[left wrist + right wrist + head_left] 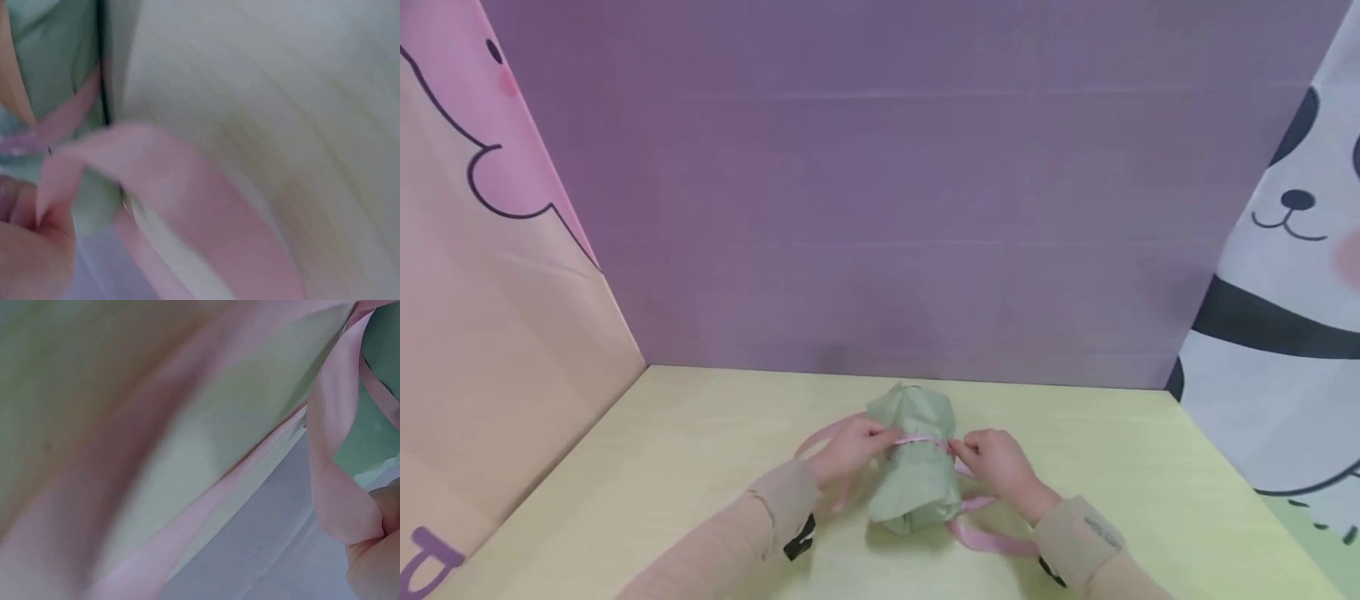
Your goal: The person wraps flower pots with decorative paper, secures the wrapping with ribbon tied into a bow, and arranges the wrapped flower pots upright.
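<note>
A bundle wrapped in pale green paper (pixel 913 487) lies on the table, its ends gathered loosely; what is inside is hidden. Round its middle runs a pink ribbon (pixel 921 439). On the left side my left hand (pixel 853 446) pinches one part of the ribbon between thumb and fingers. My right hand (pixel 996 458) pinches another part at the bundle's right side. The left wrist view has the ribbon (pixel 181 187) looping out from the left thumb (pixel 37 256). In the right wrist view, a ribbon length (pixel 334 425) leads down into the right fingers (pixel 381 562).
The pale yellow table (pixel 722 425) meets a purple back wall (pixel 887 208). Side panels carry a pink cartoon figure (pixel 520 171) at left and a panda (pixel 1292 292) at right. Loose ribbon tails (pixel 992 542) trail on the table beside the bundle.
</note>
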Action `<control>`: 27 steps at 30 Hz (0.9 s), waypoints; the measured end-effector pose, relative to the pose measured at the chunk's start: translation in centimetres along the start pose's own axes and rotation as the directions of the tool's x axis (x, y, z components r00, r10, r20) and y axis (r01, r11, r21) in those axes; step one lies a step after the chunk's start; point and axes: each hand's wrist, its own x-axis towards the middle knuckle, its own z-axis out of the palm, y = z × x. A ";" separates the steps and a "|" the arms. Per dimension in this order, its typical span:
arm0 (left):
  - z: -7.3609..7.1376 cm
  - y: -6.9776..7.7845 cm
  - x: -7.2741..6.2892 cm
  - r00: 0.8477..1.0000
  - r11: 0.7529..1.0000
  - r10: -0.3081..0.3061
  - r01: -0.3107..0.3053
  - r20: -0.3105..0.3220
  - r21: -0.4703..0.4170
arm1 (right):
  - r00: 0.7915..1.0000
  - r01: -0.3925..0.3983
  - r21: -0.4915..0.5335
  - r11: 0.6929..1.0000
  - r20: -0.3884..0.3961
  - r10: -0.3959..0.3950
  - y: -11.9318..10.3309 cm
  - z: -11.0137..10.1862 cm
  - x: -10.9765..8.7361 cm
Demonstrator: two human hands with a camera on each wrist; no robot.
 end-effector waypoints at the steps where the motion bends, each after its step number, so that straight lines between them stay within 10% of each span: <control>1: -0.4 -0.1 -0.1 1.000 1.000 -0.006 0.005 0.024 0.020 | 1.000 0.011 -0.013 1.000 -0.007 -0.011 0.0 0.0 0.1; 13: -5.0 0.1 0.0 0.950 0.991 0.068 -0.099 0.305 0.086 | 1.000 0.030 -0.088 0.996 -0.006 -0.031 -0.7 -0.2 0.5; 20: -4.2 0.5 -0.1 0.966 0.982 0.145 -0.114 0.215 -0.152 | 0.999 0.035 -0.084 0.996 -0.010 -0.036 -1.0 -0.4 0.3; 27: -1.6 1.8 0.3 0.972 0.780 0.214 -0.107 0.102 -0.617 | 0.999 0.033 -0.088 0.996 -0.012 -0.034 -0.9 -0.3 0.4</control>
